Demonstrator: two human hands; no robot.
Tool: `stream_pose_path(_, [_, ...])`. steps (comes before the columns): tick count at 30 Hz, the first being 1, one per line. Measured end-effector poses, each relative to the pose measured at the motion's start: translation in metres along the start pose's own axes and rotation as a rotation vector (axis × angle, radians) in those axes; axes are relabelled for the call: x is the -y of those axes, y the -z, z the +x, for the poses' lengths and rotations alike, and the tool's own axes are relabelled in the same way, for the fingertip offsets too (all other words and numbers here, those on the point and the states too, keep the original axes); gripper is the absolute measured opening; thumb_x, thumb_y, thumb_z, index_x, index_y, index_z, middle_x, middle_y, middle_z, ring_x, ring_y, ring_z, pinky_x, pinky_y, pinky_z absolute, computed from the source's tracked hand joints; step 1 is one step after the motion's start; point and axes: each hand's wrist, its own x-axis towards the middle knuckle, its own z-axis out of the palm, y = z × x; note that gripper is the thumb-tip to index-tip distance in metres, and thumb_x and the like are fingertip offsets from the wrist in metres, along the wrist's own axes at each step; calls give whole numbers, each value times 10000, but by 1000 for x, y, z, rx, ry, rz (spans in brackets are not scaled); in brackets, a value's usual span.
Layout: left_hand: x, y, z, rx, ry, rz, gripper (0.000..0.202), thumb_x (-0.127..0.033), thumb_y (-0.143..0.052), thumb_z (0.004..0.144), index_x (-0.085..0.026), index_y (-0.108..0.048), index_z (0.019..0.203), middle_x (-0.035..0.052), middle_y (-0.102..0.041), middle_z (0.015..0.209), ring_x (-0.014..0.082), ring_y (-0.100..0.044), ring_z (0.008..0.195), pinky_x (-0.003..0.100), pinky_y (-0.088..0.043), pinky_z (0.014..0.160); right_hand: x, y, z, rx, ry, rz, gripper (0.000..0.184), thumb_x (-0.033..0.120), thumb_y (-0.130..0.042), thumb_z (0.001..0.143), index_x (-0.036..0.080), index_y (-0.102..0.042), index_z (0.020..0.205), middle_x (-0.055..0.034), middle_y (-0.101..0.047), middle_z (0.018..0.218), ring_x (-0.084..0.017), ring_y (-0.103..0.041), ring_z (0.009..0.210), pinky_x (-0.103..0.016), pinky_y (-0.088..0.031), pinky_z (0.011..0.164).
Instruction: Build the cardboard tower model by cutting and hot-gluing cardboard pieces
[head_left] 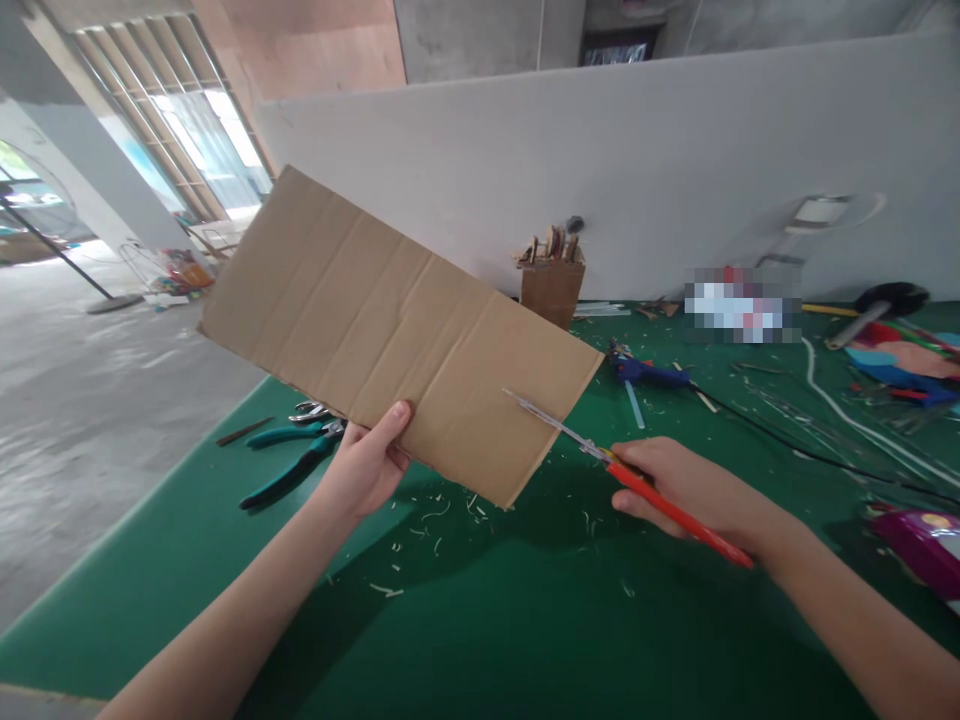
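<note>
A long brown cardboard sheet point(390, 330) with several fold creases is held up, tilted, above the green table point(487, 620). My left hand point(367, 465) grips its near edge, thumb on top. My right hand point(694, 490) is closed round an orange-handled cutter point(675, 515). The cutter's thin metal blade point(551, 422) lies against the face of the cardboard near its right end.
Teal-handled pliers point(289, 462) lie left of my left hand. A small cardboard box point(551, 285) holding wooden pieces stands by the grey partition. A blue glue gun point(649, 372), a black cable, white cords and coloured scraps lie to the right. Small shavings dot the mat.
</note>
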Motion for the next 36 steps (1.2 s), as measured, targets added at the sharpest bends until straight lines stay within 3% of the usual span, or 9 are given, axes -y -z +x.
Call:
stream_pose_path(10, [0, 1, 2, -12, -7, -8, 379, -216, -741, 683, -183, -636, 1046, 52, -713, 970, 166, -680, 833, 243, -574, 732, 4, -5, 0, -17, -37, 33, 429, 607, -430, 834, 217, -392, 658, -21, -501, 659, -154, -470, 569, -271, -334, 509])
stream_pose_path(21, [-2, 2, 5, 3, 33, -6, 351, -193, -734, 682, -199, -635, 1019, 17, -717, 938, 141, -681, 802, 190, -572, 659, -2, -7, -5, -8, 52, 38, 343, 537, -440, 847, 224, -354, 736, -14, -479, 705, -141, -417, 557, -284, -346, 534])
stream_pose_path(30, [-4, 0, 1, 1, -14, 33, 472, -195, -743, 670, -179, -591, 1116, 52, -709, 946, 179, -680, 832, 275, -574, 766, 3, -4, -11, -2, 16, 61, 321, 531, -443, 856, 219, -428, 784, -42, -542, 756, -179, -494, 631, -315, -382, 583])
stream_pose_path(36, [-5, 0, -1, 8, -15, 59, 547, -222, -749, 665, -191, -559, 1177, 61, -703, 960, 205, -673, 876, 315, -564, 798, 10, -3, -6, -39, -26, 9, 379, 564, -484, 828, 220, -416, 683, -20, -532, 676, -155, -470, 564, -290, -350, 535])
